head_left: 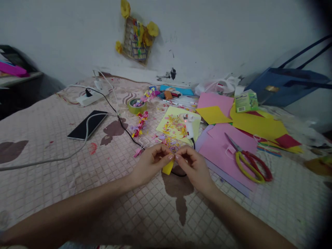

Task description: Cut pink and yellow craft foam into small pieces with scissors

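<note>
Both thumbs and forefingers pinch a small strip of yellow paper [168,167] over the middle of the table. My left hand [153,159] is closed on it from the left, and my right hand [193,163] closes on its upper end from the right. The strip's lower part hangs below the fingertips; its top is hidden by them. Just beyond the hands, small coloured paper scraps [169,141] lie scattered. A white glue gun [190,126] with a red light rests on a pale yellow sheet [167,116].
Scissors [249,162] with red and yellow handles lie on pink paper [228,145] at right. A dark phone [87,125], a cable and a power strip [92,96] are at left. A tape roll [137,106] and a blue bag [287,84] stand further back.
</note>
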`<state>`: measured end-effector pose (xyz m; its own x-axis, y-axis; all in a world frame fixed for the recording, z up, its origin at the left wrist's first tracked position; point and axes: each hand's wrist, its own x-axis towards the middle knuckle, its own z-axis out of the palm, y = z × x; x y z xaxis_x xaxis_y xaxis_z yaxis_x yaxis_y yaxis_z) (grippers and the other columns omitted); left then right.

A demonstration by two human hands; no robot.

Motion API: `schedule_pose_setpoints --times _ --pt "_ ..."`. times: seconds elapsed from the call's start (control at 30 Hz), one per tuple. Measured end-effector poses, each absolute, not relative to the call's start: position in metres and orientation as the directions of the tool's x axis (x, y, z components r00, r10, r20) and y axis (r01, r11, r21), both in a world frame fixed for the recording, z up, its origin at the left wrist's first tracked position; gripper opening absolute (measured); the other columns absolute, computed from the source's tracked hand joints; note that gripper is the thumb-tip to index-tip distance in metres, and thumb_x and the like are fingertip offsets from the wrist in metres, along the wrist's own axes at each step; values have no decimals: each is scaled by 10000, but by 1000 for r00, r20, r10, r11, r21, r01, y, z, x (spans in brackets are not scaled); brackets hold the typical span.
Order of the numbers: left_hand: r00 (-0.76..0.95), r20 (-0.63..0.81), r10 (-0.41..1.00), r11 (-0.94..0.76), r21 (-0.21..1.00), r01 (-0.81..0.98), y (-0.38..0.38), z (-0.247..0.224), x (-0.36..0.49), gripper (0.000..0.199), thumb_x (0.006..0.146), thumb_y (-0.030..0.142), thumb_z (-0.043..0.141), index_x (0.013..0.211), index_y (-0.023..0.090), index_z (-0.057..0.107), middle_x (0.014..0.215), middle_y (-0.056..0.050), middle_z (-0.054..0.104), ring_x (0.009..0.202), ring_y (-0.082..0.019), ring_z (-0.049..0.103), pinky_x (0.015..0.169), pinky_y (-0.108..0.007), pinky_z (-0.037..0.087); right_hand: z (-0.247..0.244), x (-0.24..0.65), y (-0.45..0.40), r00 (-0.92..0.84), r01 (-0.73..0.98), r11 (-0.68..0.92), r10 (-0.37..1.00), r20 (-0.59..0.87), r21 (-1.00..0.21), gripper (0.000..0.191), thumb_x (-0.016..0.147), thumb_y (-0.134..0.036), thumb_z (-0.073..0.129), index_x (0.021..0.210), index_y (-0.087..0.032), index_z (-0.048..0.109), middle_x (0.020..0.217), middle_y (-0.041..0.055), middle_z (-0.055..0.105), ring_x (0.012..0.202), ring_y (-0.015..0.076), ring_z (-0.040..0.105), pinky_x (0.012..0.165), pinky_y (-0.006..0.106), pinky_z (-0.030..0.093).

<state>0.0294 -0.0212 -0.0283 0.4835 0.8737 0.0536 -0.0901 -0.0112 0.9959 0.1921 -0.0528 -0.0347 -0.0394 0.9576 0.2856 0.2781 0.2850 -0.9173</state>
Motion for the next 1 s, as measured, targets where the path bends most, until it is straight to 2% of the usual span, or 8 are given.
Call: schedule_pose_setpoints --times 0.27,0.4,0.5,0.57,0.63,0.73,0.83,1.0 --pt "512 50 858 -4 996 -92 -19 -28 27 242 810 362 614 754 134 556 684 16 527 636 -91 486 600 -204 403 -33 190 -55 -60 236 236 972 228 -943 124 857 -251 547 749 -193 567 704 -10 547 671 132 506 630 258 403" --pt "527 -147 837 272 948 -167 -18 -28 30 319 799 457 598 770 139 576 667 4 570 623 -112 541 626 -240 435 -34 192 -53 -48 150 257 966 252 -955 105 878 -276 539 804 -207 567 747 -4 555 685 136 524 647 271 426" --pt "690 -296 661 547 819 -173 -18 -28 31 404 786 513 585 823 113 627 720 -64 647 687 -168 625 703 -301 476 -35 195 -51 -52 154 335 942 331 -929 83 881 -272 544 825 -222 578 780 3 559 727 147 539 682 290 438" --pt "763 -332 555 637 759 -133 -18 -28 29 396 771 484 621 844 96 653 744 -90 669 707 -174 642 720 -300 481 -34 196 -50 -53 209 389 921 386 -897 70 876 -255 551 829 -228 596 811 14 571 787 161 541 728 307 435" --pt "787 -333 520 678 722 -142 -18 -28 28 331 765 426 658 842 105 659 735 -75 666 679 -151 634 697 -282 480 -34 197 -49 -76 226 414 910 408 -882 73 880 -254 545 846 -236 607 834 22 584 826 172 548 761 323 438" --pt "762 -297 575 667 709 -227 -18 -26 26 232 740 346 710 783 134 629 689 -23 634 613 -113 602 646 -254 465 -36 197 -48 -105 180 392 920 379 -902 90 879 -298 552 896 -244 621 888 33 604 869 183 567 789 335 455" --pt "684 -245 687 562 776 -287 -18 -24 28 213 734 303 723 730 147 579 653 3 610 596 -96 577 630 -232 437 -39 195 -47 -76 81 259 964 253 -962 176 897 -365 520 969 -240 621 914 32 617 813 167 583 729 305 482" --pt "571 -129 811 314 919 -238 -18 -25 29 232 771 328 685 722 140 558 633 19 580 581 -73 518 579 -200 378 -40 192 -50 -81 -64 135 987 140 -989 296 926 -425 449 811 -204 608 708 1 573 642 135 529 608 260 447"
